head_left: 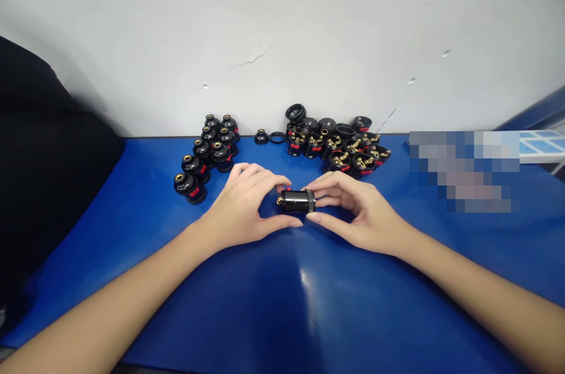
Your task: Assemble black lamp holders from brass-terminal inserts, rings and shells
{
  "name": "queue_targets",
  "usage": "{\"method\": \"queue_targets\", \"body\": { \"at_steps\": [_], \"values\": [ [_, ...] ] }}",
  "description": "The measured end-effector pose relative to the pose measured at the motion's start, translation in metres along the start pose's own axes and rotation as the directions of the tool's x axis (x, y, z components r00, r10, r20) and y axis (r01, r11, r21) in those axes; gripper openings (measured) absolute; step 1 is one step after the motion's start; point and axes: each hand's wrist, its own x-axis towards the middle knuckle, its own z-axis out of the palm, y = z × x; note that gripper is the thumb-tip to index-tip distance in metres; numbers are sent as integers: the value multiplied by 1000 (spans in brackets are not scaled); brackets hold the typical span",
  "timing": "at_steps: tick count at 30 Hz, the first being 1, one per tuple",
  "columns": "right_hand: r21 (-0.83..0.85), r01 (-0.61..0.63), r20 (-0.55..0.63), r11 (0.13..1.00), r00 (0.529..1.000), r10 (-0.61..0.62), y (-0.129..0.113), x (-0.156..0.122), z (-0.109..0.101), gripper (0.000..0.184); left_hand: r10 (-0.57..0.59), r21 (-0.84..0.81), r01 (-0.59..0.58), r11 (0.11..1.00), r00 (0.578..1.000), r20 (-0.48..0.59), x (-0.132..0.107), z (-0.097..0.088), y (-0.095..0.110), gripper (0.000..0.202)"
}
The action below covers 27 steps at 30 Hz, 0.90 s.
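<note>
A black lamp socket [296,201] lies sideways between my two hands, above the table. Its brass contacts point left, and a small red switch shows on its upper edge. My left hand [247,203] curves loosely around the contact end, thumb below and fingers behind. At the opposite end, my right hand [348,203] has thumb and fingers around the dark threaded ring [311,201] on the socket. Parts of the fingertips are hidden behind the socket.
Capped black sockets [203,153] stand in a group at the left. Several open socket bodies [339,159] with brass contacts cluster at the right. A loose cap [261,136] and a ring [277,138] lie between them. A wall [282,26] borders the blue table [273,303].
</note>
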Motion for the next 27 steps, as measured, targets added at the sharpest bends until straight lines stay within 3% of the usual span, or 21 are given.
{"method": "queue_targets", "body": {
  "at_steps": [7, 11, 17, 22, 27],
  "values": [
    [-12, 10, 11, 1000, 1000, -10, -2, -1, 1, 33, -36, -71, 39, 997, 998, 42, -1, 2, -2, 23],
    [-7, 16, -3, 1000, 1000, -16, -2, -1, 0, 32, -32, -117, 33, 993, 999, 11, -2, 3, -3, 51],
    [-42, 32, 18, 999, 999, -31, -2, -1, 0, 31, -79, -151, 86, 985, 996, 49, -1, 5, 0, 22],
    [-55, 6, 4, 998, 1000, -6, -4, -2, 1, 33, -68, -189, 66, 980, 998, -2, 0, 6, -1, 25],
    [-34, -27, -4, 999, 1000, 27, -8, -2, 3, 33, 1, -100, -8, 995, 998, -63, -2, 6, 0, 30]
  ]
}}
